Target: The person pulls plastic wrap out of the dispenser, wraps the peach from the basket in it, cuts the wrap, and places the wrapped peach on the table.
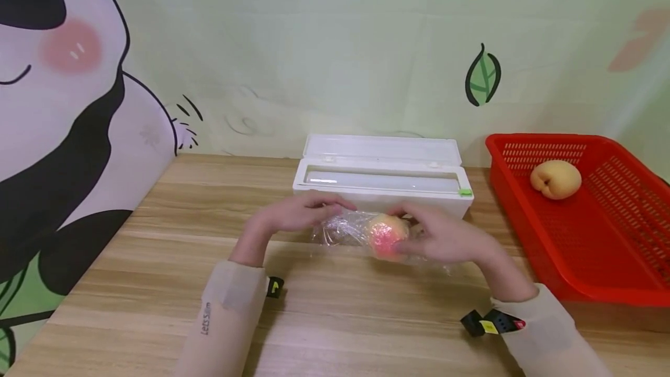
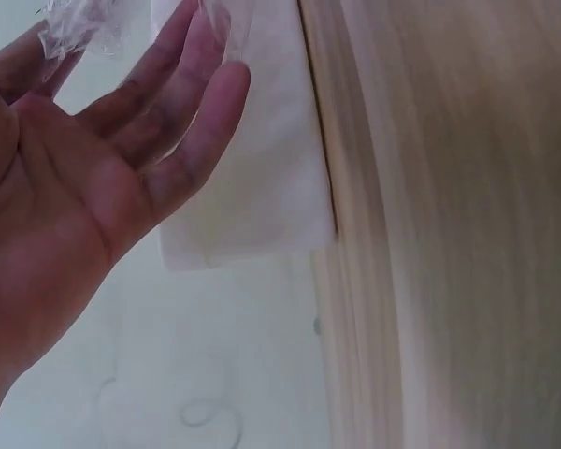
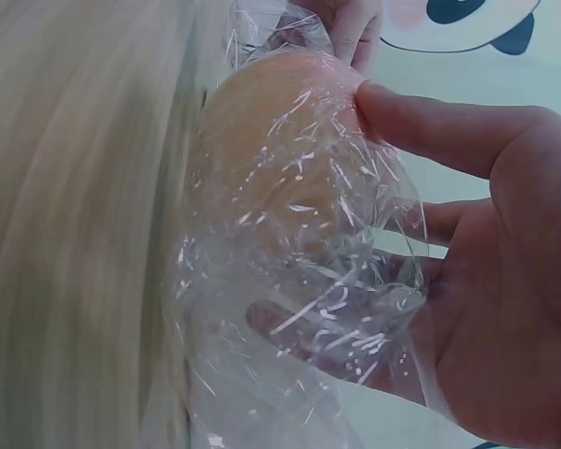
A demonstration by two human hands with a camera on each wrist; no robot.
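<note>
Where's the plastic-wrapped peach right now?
In the head view, the peach is below and right of centre, in the right hand, in front of the white box.

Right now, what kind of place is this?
It looks like a little indoor work corner, maybe for wrapping fruit. You can see a wooden table, a big cartoon panda on the backdrop, and a plastic-wrapped fruit near an open white box.
</note>
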